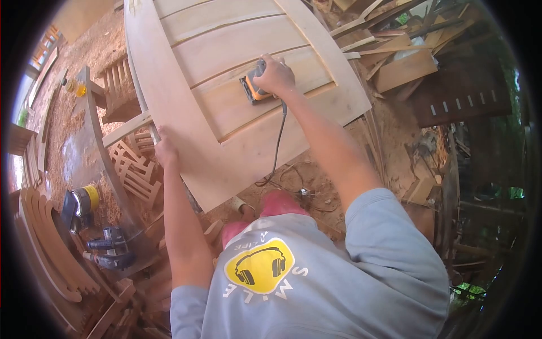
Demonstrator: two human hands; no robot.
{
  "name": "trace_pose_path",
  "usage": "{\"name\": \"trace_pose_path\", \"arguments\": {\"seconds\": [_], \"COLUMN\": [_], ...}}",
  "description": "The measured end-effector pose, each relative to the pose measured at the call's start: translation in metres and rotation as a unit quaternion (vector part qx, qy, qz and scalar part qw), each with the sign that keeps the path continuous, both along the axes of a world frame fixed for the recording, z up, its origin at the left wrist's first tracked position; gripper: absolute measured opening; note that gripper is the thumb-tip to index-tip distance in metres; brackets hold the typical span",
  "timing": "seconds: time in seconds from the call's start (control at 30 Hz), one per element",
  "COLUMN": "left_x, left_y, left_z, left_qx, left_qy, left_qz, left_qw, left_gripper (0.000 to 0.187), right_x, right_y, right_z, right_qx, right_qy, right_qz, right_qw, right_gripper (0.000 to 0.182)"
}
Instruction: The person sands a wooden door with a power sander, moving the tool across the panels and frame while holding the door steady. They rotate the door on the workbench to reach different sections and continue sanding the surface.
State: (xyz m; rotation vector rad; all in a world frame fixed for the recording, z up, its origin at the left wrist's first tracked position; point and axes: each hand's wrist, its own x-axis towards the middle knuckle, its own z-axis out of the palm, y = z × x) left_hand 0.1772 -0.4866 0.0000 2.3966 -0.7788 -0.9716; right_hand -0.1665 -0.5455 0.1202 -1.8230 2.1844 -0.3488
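Note:
A pale wooden door (186, 107) with several recessed panels lies in front of me. My right hand (276, 77) is closed over the top of an orange and black electric sander (257, 90), whose base rests on a lower panel. A dark cord (280, 135) hangs from the sander over the door's near edge. On the door's left edge, my left hand (166, 148) is closed round the side, with its fingertips partly hidden.
A workbench (93, 121) stands at left, with a blue power tool (113, 248) and a can with a yellow label (84, 200). Curved wooden pieces (48, 243) stack below left. Wood scraps (403, 65) pile at upper right; slatted pieces (132, 169) lie beside the door.

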Motion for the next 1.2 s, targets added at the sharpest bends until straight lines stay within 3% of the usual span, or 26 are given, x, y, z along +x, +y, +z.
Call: {"name": "trace_pose_path", "arguments": {"seconds": [0.13, 0.2, 0.27, 0.33, 0.37, 0.5, 0.67, 0.73, 0.8, 0.9, 0.97, 1.2], "left_x": [0.003, 0.005, 0.012, 0.016, 0.003, -0.004, -0.05, -0.087, -0.105, -0.074, -0.029, -0.04], "left_y": [-0.005, 0.0, -0.002, -0.005, 0.0, 0.002, -0.004, -0.012, -0.016, -0.016, -0.007, -0.007], "left_z": [-0.004, -0.005, -0.02, -0.032, -0.01, -0.006, 0.027, 0.065, 0.074, 0.049, 0.005, 0.022], "left_qx": [-0.009, -0.011, -0.023, -0.018, -0.026, 0.046, 0.129, 0.15, 0.165, 0.161, 0.133, 0.132], "left_qy": [0.024, 0.027, -0.013, -0.016, -0.046, -0.147, -0.193, -0.201, -0.208, -0.228, -0.24, -0.205], "left_qz": [0.019, 0.023, 0.018, 0.025, 0.028, 0.049, 0.168, 0.176, 0.182, 0.18, 0.172, 0.162], "left_qw": [0.999, 0.999, 0.999, 0.999, 0.998, 0.987, 0.958, 0.952, 0.947, 0.943, 0.946, 0.956], "left_gripper": [0.107, 0.108, 0.105, 0.105, 0.105, 0.106, 0.108, 0.106, 0.104, 0.104, 0.103, 0.103], "right_x": [-0.093, -0.139, -0.208, -0.269, -0.293, -0.339, -0.324, -0.314, -0.309, -0.299, -0.298, -0.291], "right_y": [-0.002, 0.017, 0.036, 0.051, 0.059, 0.069, 0.005, -0.041, -0.093, -0.149, -0.182, -0.189], "right_z": [0.001, 0.03, 0.038, 0.033, 0.033, 0.003, -0.016, -0.011, -0.011, 0.0, -0.012, -0.015], "right_qx": [-0.051, -0.087, -0.099, -0.088, -0.075, -0.036, -0.039, -0.034, -0.007, -0.009, -0.032, -0.001], "right_qy": [-0.009, 0.055, 0.004, 0.068, 0.069, 0.067, 0.029, 0.039, 0.045, 0.039, 0.05, 0.07], "right_qz": [-0.056, -0.082, -0.084, -0.117, -0.121, -0.102, -0.041, -0.042, -0.041, 0.0, 0.011, 0.029], "right_qw": [0.997, 0.991, 0.992, 0.987, 0.987, 0.992, 0.998, 0.998, 0.998, 0.999, 0.998, 0.997], "right_gripper": [0.064, 0.065, 0.068, 0.068, 0.068, 0.066, 0.064, 0.063, 0.064, 0.064, 0.064, 0.068]}}
